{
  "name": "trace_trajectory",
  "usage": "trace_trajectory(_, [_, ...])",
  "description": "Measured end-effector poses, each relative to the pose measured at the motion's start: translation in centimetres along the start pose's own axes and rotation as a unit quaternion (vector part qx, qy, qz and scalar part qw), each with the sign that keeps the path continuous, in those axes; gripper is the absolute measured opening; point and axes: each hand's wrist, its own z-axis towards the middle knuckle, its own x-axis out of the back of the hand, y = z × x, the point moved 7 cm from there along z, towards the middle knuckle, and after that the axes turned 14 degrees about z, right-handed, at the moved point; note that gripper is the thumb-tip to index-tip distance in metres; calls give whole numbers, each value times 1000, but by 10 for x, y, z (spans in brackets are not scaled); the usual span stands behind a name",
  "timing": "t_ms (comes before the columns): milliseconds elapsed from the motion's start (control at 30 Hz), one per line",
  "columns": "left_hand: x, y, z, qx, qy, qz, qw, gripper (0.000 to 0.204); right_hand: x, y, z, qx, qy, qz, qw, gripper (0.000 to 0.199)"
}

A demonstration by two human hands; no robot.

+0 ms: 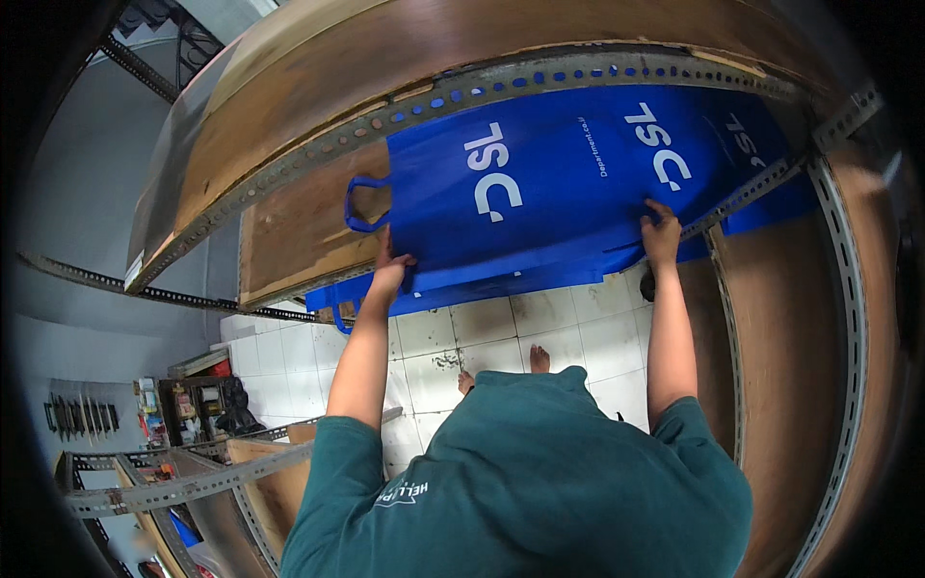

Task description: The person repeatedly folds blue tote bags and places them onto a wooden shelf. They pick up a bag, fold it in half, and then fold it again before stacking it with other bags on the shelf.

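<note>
Blue fabric tote bags with white lettering lie flat in a stack on a wooden shelf in front of me. The uppermost tote bag (540, 183) has a loop handle (363, 204) sticking out on its left. My left hand (390, 265) is closed on this bag's near left corner, with some fingers hidden under the edge. My right hand (660, 234) rests near the bag's right end, its thumb and bent fingers apart on the blue fabric. More blue bag edges (501, 289) hang below, over the shelf's front.
A perforated metal beam (443, 99) and an upper wooden shelf (405, 58) cross above the bags. On the right stand a slotted metal post (848, 289) and wooden panels (780, 328). Another rack (193, 486) is at lower left. White floor tiles (482, 332) show below.
</note>
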Motion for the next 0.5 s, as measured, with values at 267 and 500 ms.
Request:
trace_trajectory(267, [-5,-6,6,-18,26,38,999,87,7,2,2,-1,15,-73,997,33])
trace_trajectory(500, [-17,6,-3,24,20,50,998,88,11,16,6,-1,32,-114,993,32])
